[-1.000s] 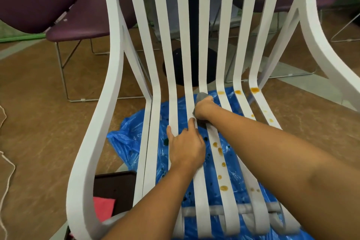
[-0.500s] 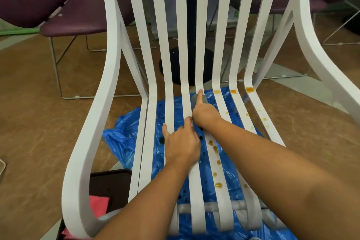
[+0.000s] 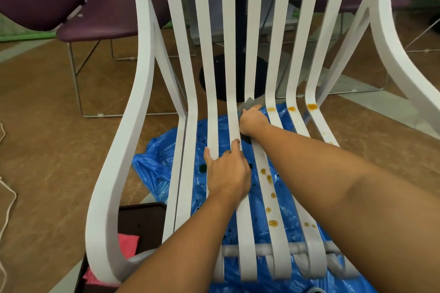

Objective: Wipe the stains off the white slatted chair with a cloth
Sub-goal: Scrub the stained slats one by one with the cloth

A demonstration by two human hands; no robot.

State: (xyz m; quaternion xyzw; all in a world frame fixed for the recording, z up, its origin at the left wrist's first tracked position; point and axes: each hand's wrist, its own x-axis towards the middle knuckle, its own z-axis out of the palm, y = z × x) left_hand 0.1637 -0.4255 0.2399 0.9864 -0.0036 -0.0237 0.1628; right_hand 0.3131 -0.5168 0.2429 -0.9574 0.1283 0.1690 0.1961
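Note:
The white slatted chair (image 3: 140, 93) fills the view, its seat slats running toward me. My right hand (image 3: 252, 121) grips a grey cloth (image 3: 252, 103) and presses it on a middle slat at the bend where seat meets back. My left hand (image 3: 227, 173) rests on the two slats just left of it, thumb and fingers spread. Orange-brown stains (image 3: 269, 179) dot the slat under my right forearm. More stains (image 3: 312, 106) sit at the bend of the three right slats.
A blue plastic sheet (image 3: 162, 162) lies on the brown floor under the chair. A dark tray with a pink cloth (image 3: 127, 242) sits at lower left. Purple chairs (image 3: 104, 14) stand behind, and a black table base (image 3: 214, 78) shows through the slats.
My right hand with the cloth has slid up the slat and back toward the bend. The left hand has stayed on its slats.

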